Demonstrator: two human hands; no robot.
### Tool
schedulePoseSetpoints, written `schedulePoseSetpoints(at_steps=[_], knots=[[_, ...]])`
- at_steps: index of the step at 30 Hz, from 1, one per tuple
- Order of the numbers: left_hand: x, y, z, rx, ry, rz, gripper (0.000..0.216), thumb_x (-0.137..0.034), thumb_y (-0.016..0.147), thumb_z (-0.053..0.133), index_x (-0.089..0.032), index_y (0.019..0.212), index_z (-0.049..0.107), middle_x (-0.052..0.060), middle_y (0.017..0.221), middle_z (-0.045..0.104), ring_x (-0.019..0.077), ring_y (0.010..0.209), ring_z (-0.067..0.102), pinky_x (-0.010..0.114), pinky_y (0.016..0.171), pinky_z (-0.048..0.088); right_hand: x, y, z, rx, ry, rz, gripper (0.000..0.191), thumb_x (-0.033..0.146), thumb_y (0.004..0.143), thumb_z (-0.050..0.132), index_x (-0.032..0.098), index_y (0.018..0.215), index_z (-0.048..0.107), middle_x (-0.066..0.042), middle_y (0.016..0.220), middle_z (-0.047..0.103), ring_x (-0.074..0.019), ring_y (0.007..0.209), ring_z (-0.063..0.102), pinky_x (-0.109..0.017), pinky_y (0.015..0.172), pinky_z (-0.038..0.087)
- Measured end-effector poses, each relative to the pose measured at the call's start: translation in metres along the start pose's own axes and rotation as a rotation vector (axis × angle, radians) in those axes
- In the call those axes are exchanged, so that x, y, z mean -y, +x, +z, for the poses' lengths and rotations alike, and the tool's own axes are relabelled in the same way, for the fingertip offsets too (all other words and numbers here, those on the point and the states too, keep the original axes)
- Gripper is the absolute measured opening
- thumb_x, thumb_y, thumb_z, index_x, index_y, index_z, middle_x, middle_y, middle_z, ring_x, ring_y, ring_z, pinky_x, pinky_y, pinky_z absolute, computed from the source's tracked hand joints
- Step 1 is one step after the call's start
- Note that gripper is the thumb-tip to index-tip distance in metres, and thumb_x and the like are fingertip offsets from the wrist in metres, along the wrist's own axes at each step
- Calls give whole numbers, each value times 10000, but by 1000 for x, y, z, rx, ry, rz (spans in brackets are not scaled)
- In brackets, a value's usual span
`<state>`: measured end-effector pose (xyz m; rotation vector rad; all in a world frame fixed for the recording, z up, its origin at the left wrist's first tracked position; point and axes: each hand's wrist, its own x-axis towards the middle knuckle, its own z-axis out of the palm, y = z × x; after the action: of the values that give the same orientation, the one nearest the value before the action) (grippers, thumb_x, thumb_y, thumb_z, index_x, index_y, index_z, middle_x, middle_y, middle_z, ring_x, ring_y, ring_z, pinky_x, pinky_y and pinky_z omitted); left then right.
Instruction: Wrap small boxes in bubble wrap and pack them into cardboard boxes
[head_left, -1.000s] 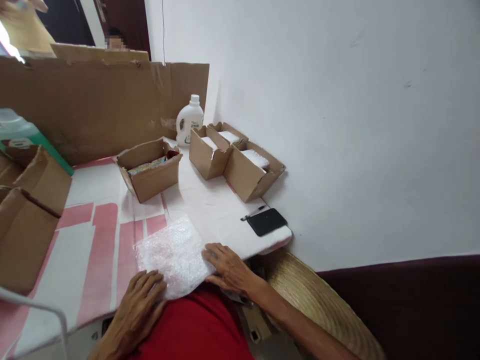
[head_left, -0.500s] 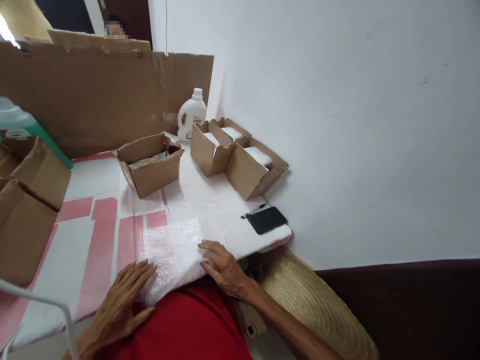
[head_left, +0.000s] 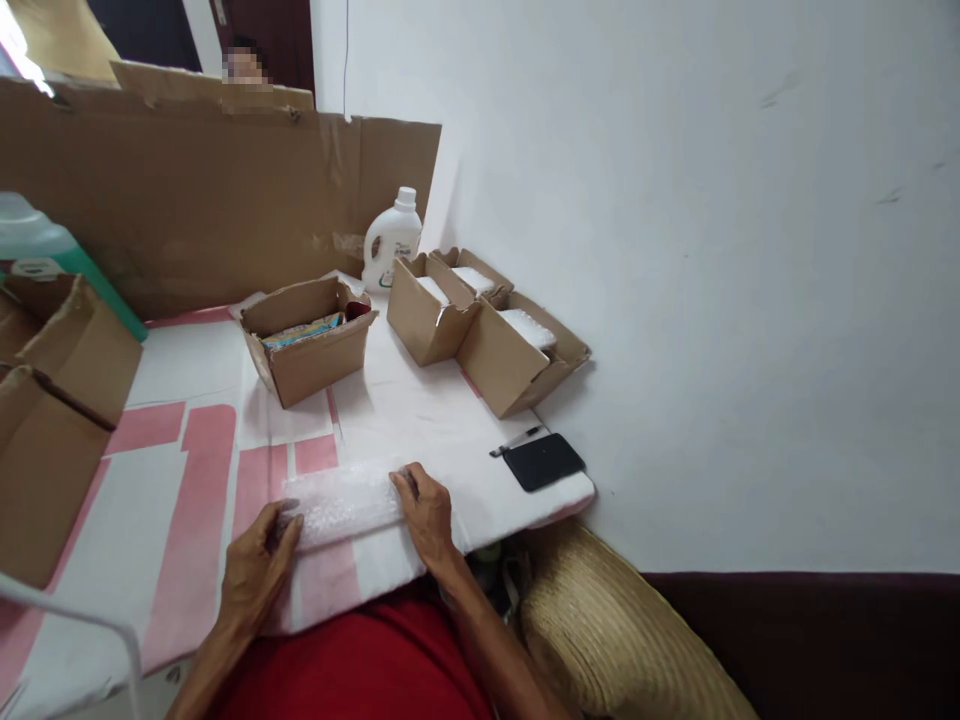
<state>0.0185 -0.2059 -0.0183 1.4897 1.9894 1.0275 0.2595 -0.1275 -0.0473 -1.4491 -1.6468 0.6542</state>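
A sheet of bubble wrap (head_left: 341, 500), folded over into a narrow band, lies near the front edge of the white and pink table (head_left: 187, 440). My left hand (head_left: 259, 565) grips its left end with curled fingers. My right hand (head_left: 424, 510) presses on its right end, fingers bent over the fold. Both hands rest on the table in front of my red shirt.
An open cardboard box (head_left: 307, 340) with colourful packets stands mid-table. Two open boxes (head_left: 480, 340) with white wrapped items sit by the wall, a white bottle (head_left: 391, 240) behind them. A black phone (head_left: 543, 461) and pen lie at right. More boxes (head_left: 52, 400) stand at left. A straw hat (head_left: 615, 640) is below.
The flat bubble wrap sheet has been folded away from me into a narrow band. Both hands moved forward onto its ends.
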Motion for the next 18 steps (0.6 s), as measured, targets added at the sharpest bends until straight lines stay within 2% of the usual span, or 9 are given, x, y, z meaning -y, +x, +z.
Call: schedulePoseSetpoints(at_steps=[5,8,11,13,15,17,18], knots=[[6,1,10,-56,96,-21,470,-583,852,569,-233,1157,642,-13,774,706,177,680,690,281,644,552,-2,5,2,-16,-64,2,346,470,994,496,213,770,557,8,689,603,-152,626,528,-251,634,367],[2,-3,14,-167,166,75,553,-551,902,534,-199,1329,541,48,938,701,199,743,679,327,667,565,-2,6,5,-21,-154,2,345,484,995,498,219,786,567,4,688,623,-158,617,552,-252,620,380],[-8,-9,15,-316,324,334,554,-387,942,536,-184,1450,443,163,1241,641,289,1060,651,452,880,547,-2,7,8,-37,-222,-18,355,497,998,495,227,776,555,4,676,623,-169,606,575,-256,595,390],[-8,-13,18,-295,423,588,510,-259,921,562,-224,1425,494,154,1336,624,308,1221,592,472,991,491,-4,7,6,-50,-237,-46,372,510,1005,483,235,762,544,7,650,614,-178,582,587,-266,567,404],[2,-15,26,-212,505,808,463,-220,890,587,-256,1351,577,100,1285,686,279,1206,619,420,963,501,-5,9,1,-89,-237,-90,363,517,1016,463,242,799,558,0,640,618,-195,562,604,-287,542,434],[20,-15,37,-190,595,898,415,-266,876,616,-263,1291,631,75,1231,729,267,1138,667,401,895,530,-4,10,-1,-185,-267,-174,306,481,1032,439,234,959,605,-56,744,682,-240,656,669,-334,590,505],[29,-14,44,-206,626,897,400,-251,870,620,-279,1268,649,63,1218,739,258,1108,686,394,869,540,-3,9,2,-242,-302,-244,290,449,1036,435,223,1077,612,-105,853,719,-274,763,703,-375,659,542]])
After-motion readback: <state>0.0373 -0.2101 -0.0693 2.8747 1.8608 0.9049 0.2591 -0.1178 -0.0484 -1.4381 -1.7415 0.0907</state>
